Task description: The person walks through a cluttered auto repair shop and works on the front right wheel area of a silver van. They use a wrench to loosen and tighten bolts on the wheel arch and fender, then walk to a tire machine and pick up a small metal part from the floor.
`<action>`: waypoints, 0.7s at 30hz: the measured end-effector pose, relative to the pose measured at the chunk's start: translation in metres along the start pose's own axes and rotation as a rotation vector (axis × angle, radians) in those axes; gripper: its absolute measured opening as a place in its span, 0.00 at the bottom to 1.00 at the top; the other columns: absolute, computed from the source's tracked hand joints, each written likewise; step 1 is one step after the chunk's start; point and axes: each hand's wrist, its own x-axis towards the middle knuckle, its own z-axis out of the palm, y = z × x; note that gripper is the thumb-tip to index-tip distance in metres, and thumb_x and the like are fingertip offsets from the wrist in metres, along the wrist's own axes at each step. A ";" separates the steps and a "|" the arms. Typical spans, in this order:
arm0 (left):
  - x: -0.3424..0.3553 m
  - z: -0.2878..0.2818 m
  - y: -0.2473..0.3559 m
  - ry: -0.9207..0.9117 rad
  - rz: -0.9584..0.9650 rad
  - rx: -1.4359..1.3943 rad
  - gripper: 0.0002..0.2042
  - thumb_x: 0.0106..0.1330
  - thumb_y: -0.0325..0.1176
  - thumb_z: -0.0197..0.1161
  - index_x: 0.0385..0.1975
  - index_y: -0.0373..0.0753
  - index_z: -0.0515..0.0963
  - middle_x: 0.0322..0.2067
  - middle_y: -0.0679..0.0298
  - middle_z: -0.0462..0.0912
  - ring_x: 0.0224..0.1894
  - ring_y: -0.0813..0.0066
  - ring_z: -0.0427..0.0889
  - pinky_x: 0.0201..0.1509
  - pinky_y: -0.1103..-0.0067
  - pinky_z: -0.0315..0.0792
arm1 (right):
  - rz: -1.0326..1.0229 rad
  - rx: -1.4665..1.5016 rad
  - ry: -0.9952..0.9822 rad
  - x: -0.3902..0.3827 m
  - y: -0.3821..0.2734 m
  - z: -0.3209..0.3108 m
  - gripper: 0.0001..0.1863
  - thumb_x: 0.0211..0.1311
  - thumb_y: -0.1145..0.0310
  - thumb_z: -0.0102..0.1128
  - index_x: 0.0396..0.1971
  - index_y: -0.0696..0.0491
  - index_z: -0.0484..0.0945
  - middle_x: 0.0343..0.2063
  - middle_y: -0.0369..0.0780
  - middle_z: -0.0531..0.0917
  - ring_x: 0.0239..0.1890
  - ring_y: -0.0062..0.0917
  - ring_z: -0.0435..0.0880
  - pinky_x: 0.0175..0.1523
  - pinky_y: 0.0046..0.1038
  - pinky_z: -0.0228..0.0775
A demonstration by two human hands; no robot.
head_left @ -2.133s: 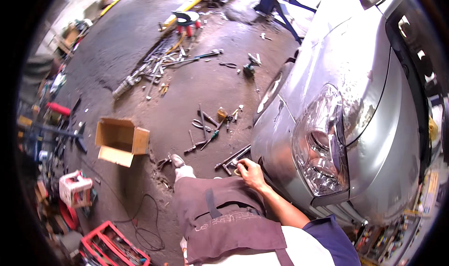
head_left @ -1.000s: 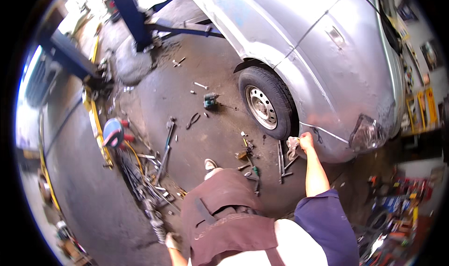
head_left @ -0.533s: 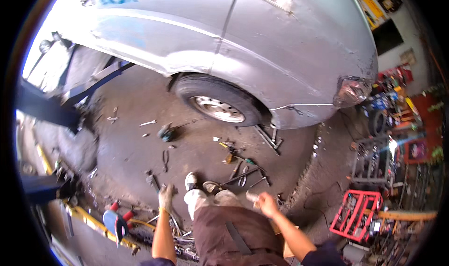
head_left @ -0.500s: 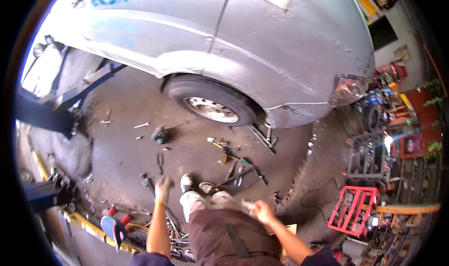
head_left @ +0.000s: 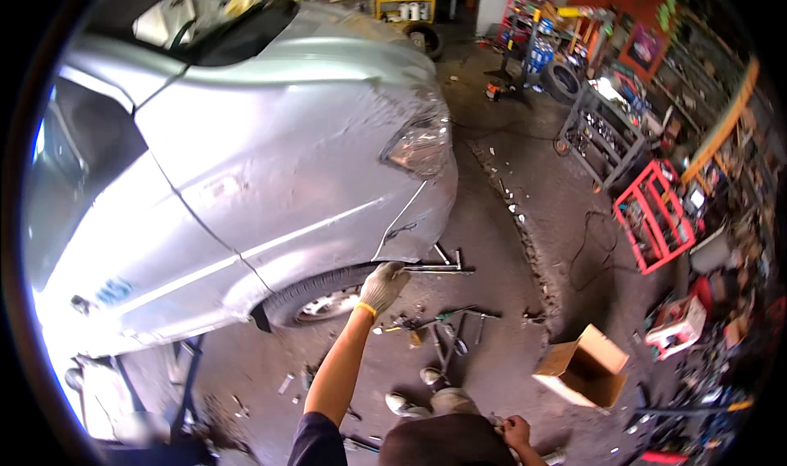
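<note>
My left hand [head_left: 384, 286], in a pale glove with a yellow cuff, is raised by the silver car [head_left: 295, 163], level in the picture with the top of the front wheel [head_left: 307, 298]; its fingers are bent together, and what they hold, if anything, is unclear. Long metal tools [head_left: 434, 269] lie just beyond it. My right hand [head_left: 515, 433] is low beside my dark apron [head_left: 443, 445], bare, fingers curled on a small pale thing, hard to make out. More hand tools [head_left: 451, 339] are scattered near my shoes [head_left: 434, 380].
An open cardboard box [head_left: 578, 368] stands at the right. Beyond it are a red rack [head_left: 652, 216], a grey trolley [head_left: 598, 138], loose tyres [head_left: 561, 81] and piled parts [head_left: 713, 384]. A cable [head_left: 586, 261] crosses the floor. Dark lift arms [head_left: 188, 384] show lower left.
The view has swung onto the car's fender and front corner. My gloved left hand has moved up toward the wheel arch; my right hand has gone from near the car to beside my apron.
</note>
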 end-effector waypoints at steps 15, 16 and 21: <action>0.165 -0.169 0.230 -0.037 -0.053 -0.682 0.17 0.67 0.38 0.60 0.45 0.28 0.76 0.39 0.51 0.84 0.39 0.62 0.85 0.45 0.72 0.80 | 0.266 0.083 0.127 0.029 0.033 0.052 0.25 0.50 0.47 0.65 0.24 0.58 0.80 0.27 0.52 0.81 0.36 0.50 0.79 0.43 0.47 0.70; 0.177 -0.180 0.243 -0.053 -0.047 -0.721 0.18 0.68 0.37 0.59 0.49 0.28 0.74 0.41 0.50 0.83 0.41 0.62 0.85 0.48 0.71 0.80 | 0.207 0.090 0.169 0.041 0.035 0.054 0.23 0.51 0.50 0.65 0.25 0.59 0.80 0.28 0.52 0.81 0.38 0.49 0.79 0.44 0.47 0.69; 0.190 -0.213 0.308 0.354 0.297 -0.310 0.19 0.65 0.41 0.63 0.48 0.33 0.77 0.44 0.58 0.83 0.45 0.67 0.83 0.47 0.71 0.77 | 0.075 0.259 0.300 0.087 0.019 0.074 0.10 0.58 0.68 0.56 0.31 0.59 0.79 0.32 0.51 0.81 0.40 0.49 0.79 0.47 0.45 0.70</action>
